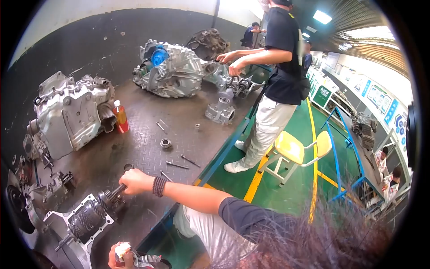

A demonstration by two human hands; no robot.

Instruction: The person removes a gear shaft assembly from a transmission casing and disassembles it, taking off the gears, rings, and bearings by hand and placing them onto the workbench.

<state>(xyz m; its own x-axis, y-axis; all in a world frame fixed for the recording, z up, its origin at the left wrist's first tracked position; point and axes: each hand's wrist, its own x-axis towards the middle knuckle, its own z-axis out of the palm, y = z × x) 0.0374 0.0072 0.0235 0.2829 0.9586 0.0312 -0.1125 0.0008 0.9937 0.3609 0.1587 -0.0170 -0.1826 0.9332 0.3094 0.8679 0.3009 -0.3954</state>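
My right hand (pixel 135 182), with a dark beaded bracelet at the wrist, is closed round the end of a gear shaft (pixel 117 192). The shaft runs into a gear cluster (pixel 87 219) lying in an open gearbox housing (pixel 102 214) at the lower left of the bench. Just beyond my fingers shows a dark round metal end (pixel 129 167); whether it belongs to the shaft I cannot tell. At the bottom edge my left hand (pixel 117 258) is closed near a white item (pixel 122 249) and a shiny clear or metallic piece (pixel 150 259), partly cut off.
A large gearbox casing (pixel 74 114), a red bottle (pixel 120 117), a bearing (pixel 165 143) and several bolts (pixel 177 165) are on the bench (pixel 143 130). Another casing (pixel 174 71) stands farther back. A co-worker (pixel 280 58) works beyond the bench edge, near a yellow chair (pixel 289 147).
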